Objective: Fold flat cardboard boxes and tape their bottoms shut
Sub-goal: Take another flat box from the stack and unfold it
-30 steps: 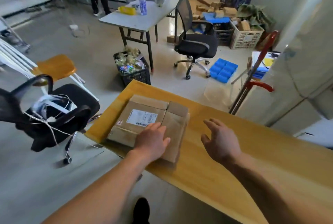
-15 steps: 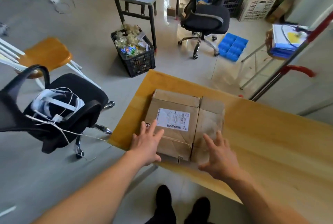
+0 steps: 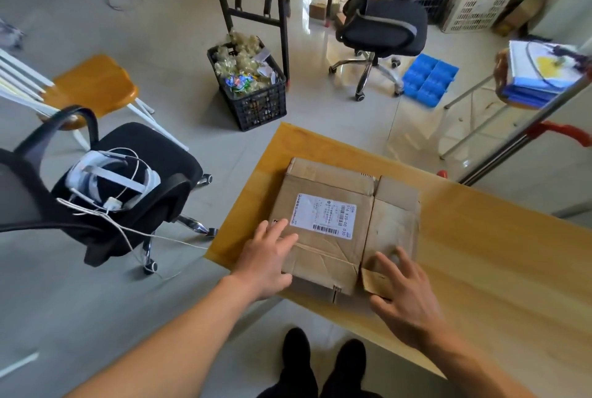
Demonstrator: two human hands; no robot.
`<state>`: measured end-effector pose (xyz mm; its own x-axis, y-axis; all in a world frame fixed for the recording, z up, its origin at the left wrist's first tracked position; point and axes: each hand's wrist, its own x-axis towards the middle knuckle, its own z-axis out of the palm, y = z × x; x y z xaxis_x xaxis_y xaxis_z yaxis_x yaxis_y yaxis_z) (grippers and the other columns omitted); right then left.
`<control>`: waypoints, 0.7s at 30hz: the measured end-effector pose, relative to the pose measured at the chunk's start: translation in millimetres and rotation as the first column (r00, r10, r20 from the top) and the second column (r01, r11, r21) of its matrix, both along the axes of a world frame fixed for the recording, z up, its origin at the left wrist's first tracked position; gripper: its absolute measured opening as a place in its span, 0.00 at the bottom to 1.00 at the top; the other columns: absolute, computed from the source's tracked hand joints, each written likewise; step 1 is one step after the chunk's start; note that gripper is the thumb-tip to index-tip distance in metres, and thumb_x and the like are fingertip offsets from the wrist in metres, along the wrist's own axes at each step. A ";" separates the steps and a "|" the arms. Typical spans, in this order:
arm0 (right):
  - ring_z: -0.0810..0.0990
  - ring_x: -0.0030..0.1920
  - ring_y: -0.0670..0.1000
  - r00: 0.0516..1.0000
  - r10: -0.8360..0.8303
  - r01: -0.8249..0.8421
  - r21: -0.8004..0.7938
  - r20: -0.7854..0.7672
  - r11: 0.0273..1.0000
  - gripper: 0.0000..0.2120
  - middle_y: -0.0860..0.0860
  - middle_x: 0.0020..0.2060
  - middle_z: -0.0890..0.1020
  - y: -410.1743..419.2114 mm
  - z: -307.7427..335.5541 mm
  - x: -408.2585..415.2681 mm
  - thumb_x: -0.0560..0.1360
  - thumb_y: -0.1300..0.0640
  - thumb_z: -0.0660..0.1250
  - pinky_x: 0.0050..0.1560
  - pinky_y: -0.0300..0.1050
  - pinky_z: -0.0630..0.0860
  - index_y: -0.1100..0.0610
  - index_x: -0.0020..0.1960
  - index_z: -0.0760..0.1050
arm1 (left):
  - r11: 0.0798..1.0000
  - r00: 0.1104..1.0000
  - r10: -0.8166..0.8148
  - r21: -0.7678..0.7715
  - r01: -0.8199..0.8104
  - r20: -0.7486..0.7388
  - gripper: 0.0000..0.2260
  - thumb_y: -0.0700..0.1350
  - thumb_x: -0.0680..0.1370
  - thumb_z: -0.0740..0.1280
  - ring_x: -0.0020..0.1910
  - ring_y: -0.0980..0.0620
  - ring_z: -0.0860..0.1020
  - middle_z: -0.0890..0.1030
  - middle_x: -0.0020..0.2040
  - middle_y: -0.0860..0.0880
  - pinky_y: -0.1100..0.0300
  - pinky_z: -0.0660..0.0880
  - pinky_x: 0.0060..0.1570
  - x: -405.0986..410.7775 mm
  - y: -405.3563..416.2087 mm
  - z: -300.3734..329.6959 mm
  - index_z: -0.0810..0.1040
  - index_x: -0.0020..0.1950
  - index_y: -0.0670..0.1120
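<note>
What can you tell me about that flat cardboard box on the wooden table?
The cardboard box is brown, worn and creased, and lies flattened near the wooden table's left end. A white shipping label with barcodes sits on top. The left hand rests on its near left corner; the right hand touches a small flap at its near right.

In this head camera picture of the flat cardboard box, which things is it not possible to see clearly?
- Shipping label text: too small to read.
- Underside of the flat cardboard box: hidden against the wooden table.
- Near left corner of the box: covered by the left hand.
- Right hand thumb tip: hidden under a small flap.
</note>
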<state>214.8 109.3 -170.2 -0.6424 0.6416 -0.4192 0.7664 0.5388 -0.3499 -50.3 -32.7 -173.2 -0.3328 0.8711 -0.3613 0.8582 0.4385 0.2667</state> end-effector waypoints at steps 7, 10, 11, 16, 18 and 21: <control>0.79 0.56 0.50 0.950 -0.033 0.056 0.067 -0.310 0.996 0.15 0.48 0.63 0.79 20.1 62.0 -1.9 0.82 0.47 0.56 0.53 0.43 0.75 0.46 0.65 0.75 | 0.884 0.999 0.022 0.467 -0.009 -0.023 0.14 0.45 0.74 0.72 0.63 0.43 0.75 0.78 0.64 0.45 0.45 0.77 0.59 -8.9 3.3 52.2 0.81 0.59 0.47; 0.78 0.39 0.49 0.869 -0.059 0.116 0.087 -0.491 0.989 0.14 0.47 0.41 0.81 45.1 130.4 -20.9 0.81 0.44 0.53 0.39 0.51 0.76 0.47 0.48 0.75 | 0.761 0.987 0.157 0.634 -0.139 0.027 0.10 0.42 0.73 0.75 0.52 0.45 0.80 0.81 0.55 0.45 0.51 0.79 0.51 -21.0 35.7 104.4 0.84 0.54 0.45; 0.77 0.37 0.50 0.827 -0.076 0.143 0.078 -0.557 0.987 0.16 0.48 0.37 0.80 55.0 157.2 -29.0 0.82 0.44 0.54 0.36 0.52 0.74 0.49 0.44 0.75 | 0.721 0.977 0.200 0.664 -0.196 0.072 0.09 0.44 0.74 0.74 0.50 0.46 0.80 0.81 0.53 0.45 0.55 0.78 0.50 -25.3 49.1 128.0 0.85 0.53 0.44; 0.76 0.29 0.52 0.648 -0.345 0.285 -0.204 -0.679 0.936 0.12 0.57 0.32 0.81 108.8 265.1 -65.2 0.80 0.54 0.64 0.27 0.47 0.72 0.60 0.44 0.80 | 0.684 0.912 0.338 0.606 -0.407 0.231 0.07 0.51 0.75 0.72 0.37 0.51 0.76 0.79 0.36 0.52 0.62 0.65 0.34 -42.6 111.6 240.7 0.83 0.42 0.48; 0.78 0.28 0.54 0.630 -0.429 0.315 -0.292 -0.648 0.903 0.09 0.59 0.31 0.80 121.3 278.0 -64.9 0.78 0.58 0.65 0.25 0.45 0.74 0.61 0.42 0.79 | 0.679 0.881 0.377 0.561 -0.473 0.286 0.05 0.50 0.73 0.74 0.39 0.52 0.77 0.81 0.39 0.53 0.62 0.66 0.36 -41.4 123.4 262.6 0.82 0.42 0.50; 0.79 0.31 0.57 0.747 -0.457 0.352 -0.296 -0.483 0.888 0.09 0.60 0.34 0.80 118.5 250.0 -60.9 0.78 0.61 0.63 0.31 0.50 0.77 0.61 0.41 0.77 | 0.690 0.824 0.453 0.451 -0.566 0.340 0.23 0.45 0.69 0.78 0.54 0.49 0.76 0.77 0.60 0.47 0.59 0.72 0.51 -29.5 122.5 251.0 0.79 0.62 0.48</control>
